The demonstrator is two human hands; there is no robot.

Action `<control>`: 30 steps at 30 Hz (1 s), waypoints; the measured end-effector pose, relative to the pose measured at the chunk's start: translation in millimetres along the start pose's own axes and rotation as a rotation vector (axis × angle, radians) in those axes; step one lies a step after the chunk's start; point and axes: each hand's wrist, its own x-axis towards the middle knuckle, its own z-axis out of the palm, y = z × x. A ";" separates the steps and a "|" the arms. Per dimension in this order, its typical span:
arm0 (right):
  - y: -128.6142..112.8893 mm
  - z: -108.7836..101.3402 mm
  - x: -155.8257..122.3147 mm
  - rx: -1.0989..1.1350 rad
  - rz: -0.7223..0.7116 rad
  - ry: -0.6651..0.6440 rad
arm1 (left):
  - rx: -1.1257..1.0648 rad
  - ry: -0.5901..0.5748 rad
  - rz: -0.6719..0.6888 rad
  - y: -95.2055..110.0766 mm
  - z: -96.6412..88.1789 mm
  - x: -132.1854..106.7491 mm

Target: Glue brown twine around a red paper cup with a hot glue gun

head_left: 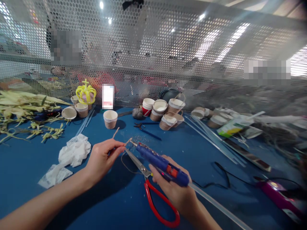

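Observation:
My right hand [176, 188] is wrapped round a blue glue gun [160, 163] with a clear glue stick sticking out of its back. The gun's tip points at the end of a thin brown twine piece [117, 135] that my left hand [102, 158] pinches between thumb and fingers. Red-handled scissors [153, 188] lie on the blue table [35, 195] right under the gun and my right hand. A small paper cup [110, 118] stands just beyond the twine.
White crumpled plastic [73, 152] lies left of my left hand. Dried leaves [26, 111] sit at far left, a yellow crown [85, 92] and several twine-wrapped cups [165, 111] at the back, blue pliers [146, 127], clear glue sticks [213, 140], a purple tool [279, 195] at right. Perforated metal screen behind.

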 end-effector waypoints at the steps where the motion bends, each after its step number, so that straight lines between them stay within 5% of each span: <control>1: -0.5 -0.7 0.8 -0.009 -0.014 0.005 | 0.000 -0.001 -0.001 0.1 0.0 0.0; 30: -0.9 -1.2 0.4 0.012 0.016 -0.015 | -0.006 -0.011 -0.007 1.6 -0.3 -0.1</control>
